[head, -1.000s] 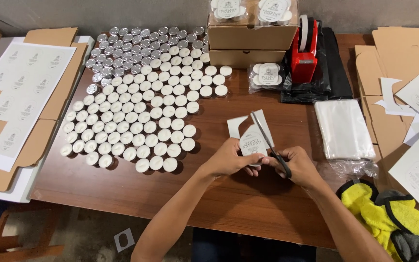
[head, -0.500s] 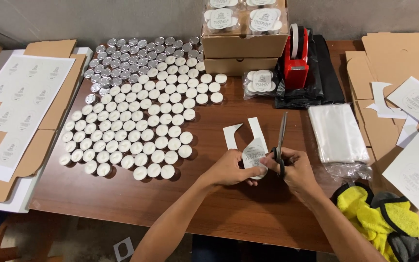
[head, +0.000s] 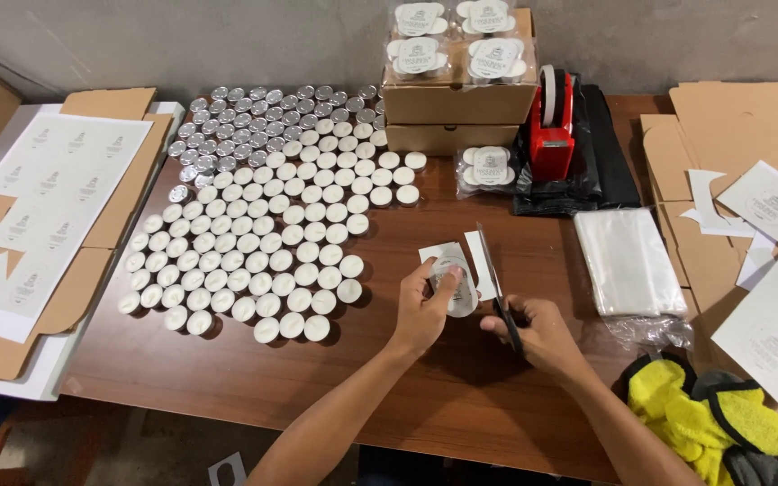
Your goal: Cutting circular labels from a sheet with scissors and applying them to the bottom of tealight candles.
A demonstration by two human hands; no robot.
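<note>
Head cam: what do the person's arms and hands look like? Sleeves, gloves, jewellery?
Both forearms are bare up to the frame's bottom edge, no sleeves in view. Left hand and right hand are ungloved. No watch, bracelet or ring visible; fingers slim.

On my bench I count two stacked cardboard boxes, one red tape dispenser, one pair of scissors, five wrapped candle packs, one yellow cloth, and tealights too many to count exactly.

candles left of boxes on table.
</note>
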